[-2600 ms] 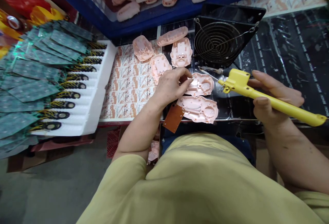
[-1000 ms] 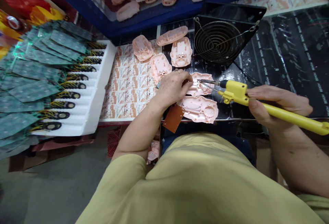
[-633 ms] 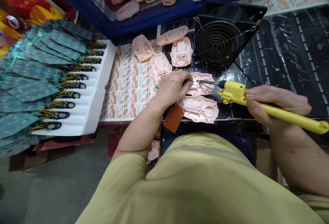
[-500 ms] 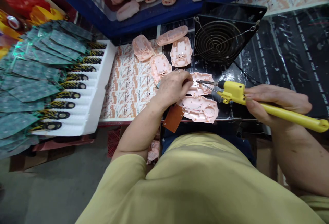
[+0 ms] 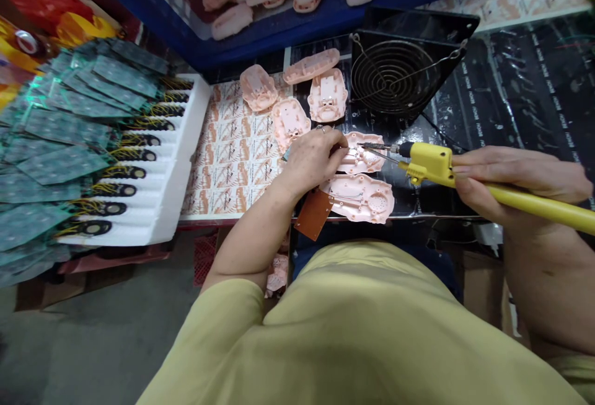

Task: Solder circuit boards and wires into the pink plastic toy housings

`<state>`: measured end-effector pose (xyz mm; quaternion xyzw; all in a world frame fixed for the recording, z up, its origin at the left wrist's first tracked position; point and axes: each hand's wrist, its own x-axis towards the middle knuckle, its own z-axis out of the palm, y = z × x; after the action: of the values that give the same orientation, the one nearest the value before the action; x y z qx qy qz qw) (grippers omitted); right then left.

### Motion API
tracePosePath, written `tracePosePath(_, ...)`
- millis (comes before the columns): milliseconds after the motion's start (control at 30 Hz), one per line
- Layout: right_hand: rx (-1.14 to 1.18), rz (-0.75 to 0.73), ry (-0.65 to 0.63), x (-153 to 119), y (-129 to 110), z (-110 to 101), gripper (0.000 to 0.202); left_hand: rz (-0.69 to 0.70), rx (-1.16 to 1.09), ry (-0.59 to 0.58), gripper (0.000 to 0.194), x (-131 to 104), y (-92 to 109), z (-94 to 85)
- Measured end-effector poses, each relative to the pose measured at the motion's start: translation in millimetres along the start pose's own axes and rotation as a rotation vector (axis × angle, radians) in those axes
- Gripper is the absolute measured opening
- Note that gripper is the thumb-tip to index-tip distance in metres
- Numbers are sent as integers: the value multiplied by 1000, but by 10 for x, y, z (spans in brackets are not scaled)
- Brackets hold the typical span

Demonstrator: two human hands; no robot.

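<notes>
My right hand (image 5: 520,175) is wrapped round a yellow soldering iron (image 5: 430,163), whose tip reaches over a pink plastic shell (image 5: 369,160). At that shell's left end, the fingers of my left hand (image 5: 320,151) are pinched together; what they hold is hidden. Nearer to me lies another pink shell (image 5: 362,199) with thin wires and a round grille. A brown circuit board (image 5: 314,214) sticks out over the table edge beside it. Behind my left hand are several more pink shells, one of them (image 5: 328,95) face up.
A black fan (image 5: 393,76) with a wire guard stands behind the shells. Across the back is a blue crate (image 5: 279,30) of pink shells. At left, a white foam tray (image 5: 174,163) carries black round parts wired to green boards (image 5: 60,163).
My right hand and the soldering iron have shifted a little to the right, and the tip has moved slightly right too. My left hand stays at the shell.
</notes>
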<state>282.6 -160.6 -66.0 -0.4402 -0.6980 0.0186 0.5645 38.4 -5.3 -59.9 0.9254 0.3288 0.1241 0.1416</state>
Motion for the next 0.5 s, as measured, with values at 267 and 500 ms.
tracePosePath(267,6,27,-42,7,-15,-4,16,13,-5,12,14,-3,-10,8)
tracePosePath(500,-49,23,126,-175,16,3,38,-12,4,-10,15,4,4,-2)
